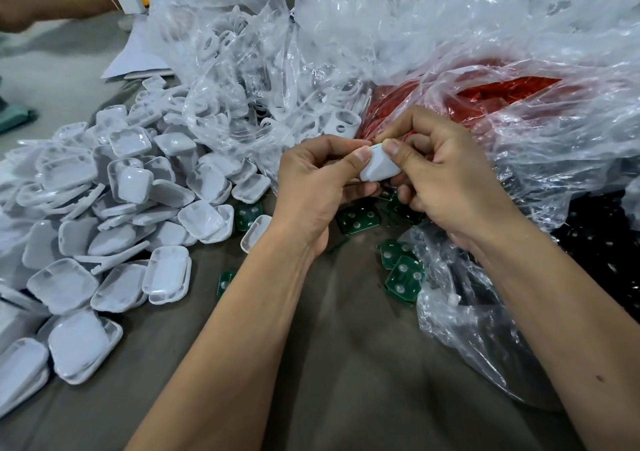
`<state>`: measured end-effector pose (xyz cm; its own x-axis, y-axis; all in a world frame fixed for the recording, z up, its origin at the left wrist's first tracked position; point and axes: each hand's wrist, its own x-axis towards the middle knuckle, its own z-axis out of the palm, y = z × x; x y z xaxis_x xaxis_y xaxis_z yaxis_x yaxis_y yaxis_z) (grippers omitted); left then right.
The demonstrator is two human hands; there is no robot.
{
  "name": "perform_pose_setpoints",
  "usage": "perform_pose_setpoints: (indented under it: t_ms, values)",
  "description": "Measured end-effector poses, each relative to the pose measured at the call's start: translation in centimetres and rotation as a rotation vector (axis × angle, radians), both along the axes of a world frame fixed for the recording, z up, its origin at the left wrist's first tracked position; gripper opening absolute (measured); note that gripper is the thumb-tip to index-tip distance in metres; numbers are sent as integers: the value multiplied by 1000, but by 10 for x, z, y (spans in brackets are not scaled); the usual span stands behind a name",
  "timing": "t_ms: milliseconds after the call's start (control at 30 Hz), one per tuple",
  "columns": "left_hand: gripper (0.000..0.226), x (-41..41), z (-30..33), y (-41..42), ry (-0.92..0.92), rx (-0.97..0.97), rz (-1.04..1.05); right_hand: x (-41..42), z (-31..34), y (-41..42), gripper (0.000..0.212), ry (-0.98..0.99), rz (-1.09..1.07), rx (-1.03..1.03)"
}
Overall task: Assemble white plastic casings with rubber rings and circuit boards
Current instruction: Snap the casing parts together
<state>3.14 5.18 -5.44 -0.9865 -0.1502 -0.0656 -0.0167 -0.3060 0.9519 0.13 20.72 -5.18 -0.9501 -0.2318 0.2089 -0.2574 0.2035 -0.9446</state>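
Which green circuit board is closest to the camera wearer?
The green circuit board leaning at the edge of the clear plastic bag, left of the right forearm. The other boards lie farther up the table, under and around the hands.

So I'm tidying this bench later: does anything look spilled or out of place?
Yes. Green circuit boards lie scattered loose on the table under the hands, some half under a clear bag. White casings spill in an unsorted heap on the left.
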Motion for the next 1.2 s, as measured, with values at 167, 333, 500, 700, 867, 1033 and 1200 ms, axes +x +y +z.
perform_pose_setpoints:
  t_ms: [167, 333, 500, 700, 867, 1033, 1200]
  values:
    - [5, 2, 2, 2, 39, -75, 33, 1, 1, 0, 21, -30, 17, -37]
    - [6, 1, -1, 7, 93, -192, 99, 0, -1, -1, 20, -8, 0, -21]
    - [7, 0, -5, 8, 117, -242, 125, 0, -3, -2, 16, 27, -22, 18]
    - [9, -1, -6, 8, 108, -225, 138, 1, -5, -4, 13, 106, -78, 114]
    - [9, -1, -6, 10, 116, -120, 152, 1, -4, -5, 19, 97, -85, 94]
    - [10, 0, -3, 9, 107, -17, 50, 1, -1, -4, 27, 48, -99, -23]
    - [4, 1, -3, 6, 189, -127, 9, 4, 4, -3, 18, 15, -89, -109]
